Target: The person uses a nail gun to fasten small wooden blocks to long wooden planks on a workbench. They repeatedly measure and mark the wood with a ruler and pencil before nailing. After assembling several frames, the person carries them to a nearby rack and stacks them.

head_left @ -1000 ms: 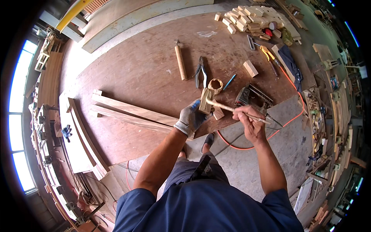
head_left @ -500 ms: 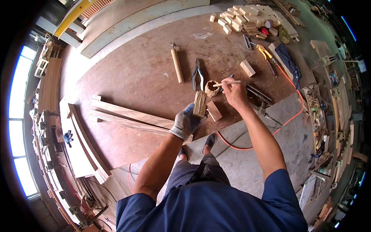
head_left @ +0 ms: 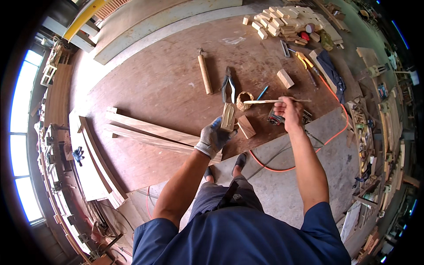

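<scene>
My left hand [head_left: 210, 138], in a pale glove with blue fingertips, grips a small wooden block [head_left: 228, 116]. Wavy streaks of yellowish paste, seemingly glue, run along the block's upper face. Bare and closed, my right hand [head_left: 289, 114] pinches a thin wooden stick [head_left: 263, 102] held nearly level. The stick's left end meets a small, paste-crusted round pot [head_left: 240, 105] on the wooden worktable. Just right of the held block lies another wood block [head_left: 246, 127], its left edge partly behind my left fingers.
Pliers [head_left: 229, 86] and a hammer [head_left: 205, 75] lie beyond the pot, a blue pencil [head_left: 263, 92] beside it. Long wood strips [head_left: 152, 127] lie left. An orange-hosed air gun [head_left: 304, 59], a loose block [head_left: 285, 78] and a block pile [head_left: 282, 20] occupy the right and far right.
My right hand has moved right and slightly nearer me, drawing the stick back and turning it level. The blue pencil now shows fully. My left hand keeps its hold on the block.
</scene>
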{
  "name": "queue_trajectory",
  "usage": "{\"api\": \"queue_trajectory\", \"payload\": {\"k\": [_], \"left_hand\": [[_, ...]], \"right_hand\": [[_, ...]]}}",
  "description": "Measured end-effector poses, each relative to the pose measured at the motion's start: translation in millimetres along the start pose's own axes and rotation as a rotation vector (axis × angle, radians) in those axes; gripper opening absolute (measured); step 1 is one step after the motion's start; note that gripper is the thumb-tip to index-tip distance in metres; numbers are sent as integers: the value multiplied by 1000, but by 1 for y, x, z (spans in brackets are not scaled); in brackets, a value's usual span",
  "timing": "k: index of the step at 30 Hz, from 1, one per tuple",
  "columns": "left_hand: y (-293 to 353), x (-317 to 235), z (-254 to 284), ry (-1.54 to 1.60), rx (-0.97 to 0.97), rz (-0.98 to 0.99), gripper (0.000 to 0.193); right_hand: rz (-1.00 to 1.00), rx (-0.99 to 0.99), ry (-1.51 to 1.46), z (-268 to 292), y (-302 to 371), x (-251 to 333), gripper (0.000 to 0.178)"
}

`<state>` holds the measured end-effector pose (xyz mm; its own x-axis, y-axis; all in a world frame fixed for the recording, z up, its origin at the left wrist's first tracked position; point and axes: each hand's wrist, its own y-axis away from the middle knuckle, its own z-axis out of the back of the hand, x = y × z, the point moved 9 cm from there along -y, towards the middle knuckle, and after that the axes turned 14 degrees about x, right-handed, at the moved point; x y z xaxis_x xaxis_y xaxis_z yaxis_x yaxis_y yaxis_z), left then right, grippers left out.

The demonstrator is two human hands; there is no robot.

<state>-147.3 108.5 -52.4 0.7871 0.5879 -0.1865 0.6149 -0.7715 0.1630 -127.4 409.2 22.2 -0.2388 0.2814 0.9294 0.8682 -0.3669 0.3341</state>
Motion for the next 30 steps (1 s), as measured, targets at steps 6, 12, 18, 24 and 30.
{"api": "queue_trajectory", "payload": {"k": [6, 12, 18, 24, 30], "left_hand": [[-1, 1, -10, 2, 18, 14, 47], [-6, 5, -27, 5, 67, 26, 49], [-3, 5, -27, -10, 112, 26, 50], [-2, 5, -32, 29, 118, 31, 49], [-2, -4, -19, -39, -14, -45, 46]], "right_hand": [[98, 257, -51, -25, 45, 33, 24], [238, 272, 122, -42, 66, 44, 22], [331, 257, 174, -47, 69, 63, 21], [353, 356, 279, -63, 86, 65, 20], [289, 510, 359, -84, 127, 64, 21]]}}
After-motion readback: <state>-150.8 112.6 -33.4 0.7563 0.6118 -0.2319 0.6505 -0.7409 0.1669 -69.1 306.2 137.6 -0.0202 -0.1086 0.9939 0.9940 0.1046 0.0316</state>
